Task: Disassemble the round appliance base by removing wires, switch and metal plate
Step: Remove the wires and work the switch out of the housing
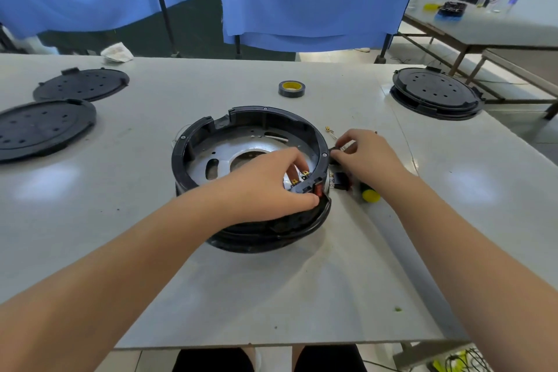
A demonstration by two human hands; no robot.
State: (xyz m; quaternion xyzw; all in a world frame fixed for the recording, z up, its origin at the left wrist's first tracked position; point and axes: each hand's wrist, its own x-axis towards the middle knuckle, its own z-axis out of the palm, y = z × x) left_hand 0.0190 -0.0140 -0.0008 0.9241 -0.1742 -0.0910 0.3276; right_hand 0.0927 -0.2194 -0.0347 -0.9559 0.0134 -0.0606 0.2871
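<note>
two black perforated lids (45, 127) lie at the far left of the white desk (120, 220). at centre stands the round appliance base (250, 166), open side up, its metal plate (211, 160) visible inside. the left hand (271, 184) reaches over the near rim, fingers (311, 199) curled, pinching the rim by the red switch (317, 189). a tape roll (291, 88) lies behind. the right hand (368, 154), just outside the rim, pinches a small black part (333, 149) among loose wires (330, 131). a third lid (436, 93) sits far right.
</note>
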